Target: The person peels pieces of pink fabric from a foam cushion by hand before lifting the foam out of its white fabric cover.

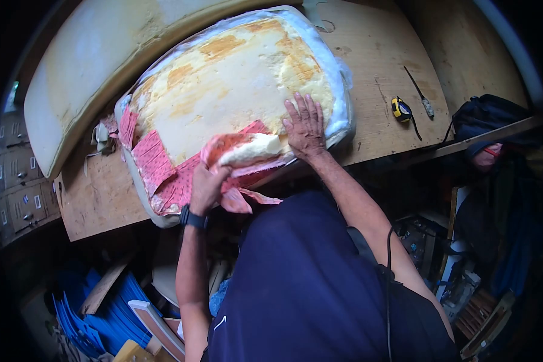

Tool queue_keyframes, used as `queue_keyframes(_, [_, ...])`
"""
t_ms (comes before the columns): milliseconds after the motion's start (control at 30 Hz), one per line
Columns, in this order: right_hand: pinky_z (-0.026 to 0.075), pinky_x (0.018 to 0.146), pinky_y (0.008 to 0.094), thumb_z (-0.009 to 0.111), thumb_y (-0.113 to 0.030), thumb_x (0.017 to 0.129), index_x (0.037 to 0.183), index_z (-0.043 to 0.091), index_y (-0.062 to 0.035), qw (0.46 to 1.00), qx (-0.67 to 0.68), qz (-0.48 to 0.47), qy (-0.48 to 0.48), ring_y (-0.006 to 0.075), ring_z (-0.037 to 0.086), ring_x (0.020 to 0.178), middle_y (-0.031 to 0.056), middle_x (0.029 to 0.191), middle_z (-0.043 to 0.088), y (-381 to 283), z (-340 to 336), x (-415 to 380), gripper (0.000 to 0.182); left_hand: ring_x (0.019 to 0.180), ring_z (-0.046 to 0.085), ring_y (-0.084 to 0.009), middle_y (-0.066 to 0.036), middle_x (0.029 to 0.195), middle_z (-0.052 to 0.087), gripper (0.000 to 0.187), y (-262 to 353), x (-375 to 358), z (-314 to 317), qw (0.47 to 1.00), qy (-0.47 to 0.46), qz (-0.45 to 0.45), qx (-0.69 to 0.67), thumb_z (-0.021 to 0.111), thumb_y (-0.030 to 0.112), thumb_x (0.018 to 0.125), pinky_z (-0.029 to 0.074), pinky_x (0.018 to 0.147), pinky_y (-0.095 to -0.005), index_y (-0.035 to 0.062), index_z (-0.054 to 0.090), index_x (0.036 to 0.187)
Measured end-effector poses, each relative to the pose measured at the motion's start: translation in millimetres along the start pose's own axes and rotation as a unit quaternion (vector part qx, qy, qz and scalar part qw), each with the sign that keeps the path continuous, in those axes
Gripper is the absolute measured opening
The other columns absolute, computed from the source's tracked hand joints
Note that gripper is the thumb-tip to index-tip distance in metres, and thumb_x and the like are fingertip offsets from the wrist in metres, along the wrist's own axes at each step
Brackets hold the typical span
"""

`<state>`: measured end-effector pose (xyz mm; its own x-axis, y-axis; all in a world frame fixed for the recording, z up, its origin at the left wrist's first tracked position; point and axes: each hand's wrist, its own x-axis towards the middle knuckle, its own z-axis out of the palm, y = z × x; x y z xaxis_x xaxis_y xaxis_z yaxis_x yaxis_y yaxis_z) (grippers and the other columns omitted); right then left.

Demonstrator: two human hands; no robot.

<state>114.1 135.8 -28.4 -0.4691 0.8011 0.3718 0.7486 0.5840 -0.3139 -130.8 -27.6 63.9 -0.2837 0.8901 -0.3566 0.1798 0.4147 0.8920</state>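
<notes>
Far on the left I see brown drawers (18,181) through the head camera. Next to them a big curved cushion (93,78) lies along the back of the wood table (96,205). Down low, below the table, is a pile of blue sheets (117,314). A few scraps (104,134) sit by the left edge of the pad (223,99), which lies on the table in front of me. The pad is cream with brown stains, and white fluff (333,81) runs along its right edge. Pink patches (154,160) lie on its near left corner. My left hand (208,187), with a dark watch (193,217) on the wrist, has its thumb and fingers pinched on a pink flap (214,148) at the near edge of the pad. The flap is lifted and folded, and cream foam (250,151) shows in it. My right hand (306,127) lies flat on the near right part of the pad, just beside the foam, with its fingers a little apart. Well to the right, a yellow and black tape measure (400,110) and a thin tool (427,107) lie on the table, near a dark bag (489,114).
</notes>
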Motion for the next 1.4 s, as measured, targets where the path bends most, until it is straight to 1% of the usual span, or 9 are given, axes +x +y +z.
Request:
queue_keyframes(100, [0.017, 0.125, 0.0563, 0.056, -0.03, 0.1, 0.142, 0.056, -0.0083, 0.993, 0.121, -0.004, -0.004, 0.0384, 0.029, 0.151, 0.0173, 0.159, 0.04, 9, -16, -1, 0.048, 0.095, 0.068, -0.0142, -0.009, 0.114, 0.072, 0.043, -2, 2, -1, 0.996, 0.044, -0.074, 0.019, 0.074, 0.011, 0.088, 0.055, 0.087, -0.0287, -0.0044, 0.062, 0.126])
queue_keyframes(267, [0.055, 0.09, 0.0445, 0.076, -0.007, 0.082, 0.114, 0.067, -0.0012, 0.967, 0.24, -0.076, 0.038, 0.0366, 0.066, 0.104, 0.0152, 0.116, 0.066, -7, -61, -3, 0.033, 0.098, 0.069, -0.0156, -0.009, 0.116, 0.071, 0.044, -16, -15, 20, 0.973, 0.015, -0.089, -0.212, 0.075, 0.015, 0.092, 0.056, 0.087, -0.0294, -0.002, 0.061, 0.129])
queue_keyframes(733, [0.056, 0.093, 0.0419, 0.078, -0.006, 0.081, 0.12, 0.064, -0.0043, 0.931, 0.343, -0.096, -0.085, 0.0364, 0.066, 0.11, 0.0156, 0.119, 0.064, -13, -71, -6, 0.042, 0.098, 0.066, -0.0156, -0.009, 0.116, 0.065, 0.041, -25, -25, 40, 0.909, 0.143, 0.001, -0.392, 0.068, -0.001, 0.09, 0.055, 0.089, -0.0305, 0.0014, 0.053, 0.129])
queue_keyframes(833, [0.057, 0.091, 0.0416, 0.079, -0.007, 0.081, 0.118, 0.064, -0.0045, 0.919, 0.356, -0.121, -0.117, 0.0355, 0.067, 0.108, 0.0156, 0.117, 0.064, -18, -72, -5, 0.041, 0.095, 0.065, -0.0144, -0.008, 0.113, 0.065, 0.034, -20, -42, 46, 0.912, 0.256, -0.042, -0.317, 0.069, 0.002, 0.093, 0.054, 0.087, -0.0289, 0.0006, 0.054, 0.124])
queue_keyframes(900, [0.058, 0.087, 0.0413, 0.079, -0.007, 0.081, 0.117, 0.064, -0.0048, 0.919, 0.348, -0.134, -0.132, 0.0348, 0.067, 0.105, 0.0154, 0.115, 0.064, -20, -69, 0, 0.04, 0.093, 0.062, -0.0129, -0.007, 0.106, 0.065, 0.028, -1, -58, 60, 0.889, 0.435, 0.145, 0.01, 0.071, 0.004, 0.094, 0.051, 0.084, -0.0272, -0.0007, 0.057, 0.118])
queue_keyframes(1100, [0.059, 0.081, 0.0387, 0.081, -0.005, 0.081, 0.118, 0.067, -0.003, 0.921, 0.327, -0.171, -0.124, 0.0333, 0.07, 0.098, 0.0165, 0.114, 0.065, -21, -57, 9, 0.039, 0.072, 0.06, -0.0074, -0.002, 0.08, 0.068, 0.026, 29, -61, 126, 0.969, -0.017, -0.095, -0.228, 0.072, 0.027, 0.097, 0.049, 0.067, -0.0238, 0.0009, 0.074, 0.1])
queue_keyframes(1300, [0.059, 0.081, 0.039, 0.081, -0.006, 0.083, 0.12, 0.068, -0.0025, 0.908, 0.34, -0.191, -0.153, 0.0334, 0.07, 0.097, 0.0179, 0.113, 0.066, -12, -59, 16, 0.039, 0.069, 0.061, -0.0081, -0.004, 0.077, 0.068, 0.035, 7, -27, 131, 0.985, 0.132, -0.031, -0.109, 0.074, 0.032, 0.095, 0.049, 0.064, -0.0249, -0.0017, 0.073, 0.104])
queue_keyframes(1367, [0.06, 0.079, 0.0391, 0.08, -0.005, 0.084, 0.119, 0.067, -0.0011, 0.908, 0.329, -0.208, -0.154, 0.0341, 0.072, 0.095, 0.0184, 0.113, 0.068, -12, -63, 18, 0.038, 0.083, 0.071, -0.0227, -0.018, 0.091, 0.075, 0.039, -3, -18, 145, 0.978, 0.181, 0.037, -0.091, 0.073, 0.031, 0.093, 0.055, 0.078, -0.0389, -0.0058, 0.073, 0.103])
queue_keyframes(1400, [0.06, 0.079, 0.0391, 0.08, -0.005, 0.084, 0.119, 0.067, -0.0011, 0.908, 0.329, -0.207, -0.16, 0.0341, 0.072, 0.095, 0.0184, 0.113, 0.068, -11, -65, 18, 0.038, 0.079, 0.071, -0.0263, -0.022, 0.088, 0.074, 0.037, 1, -18, 144, 0.985, 0.132, -0.085, -0.078, 0.07, 0.031, 0.095, 0.054, 0.076, -0.0406, -0.0054, 0.072, 0.104])
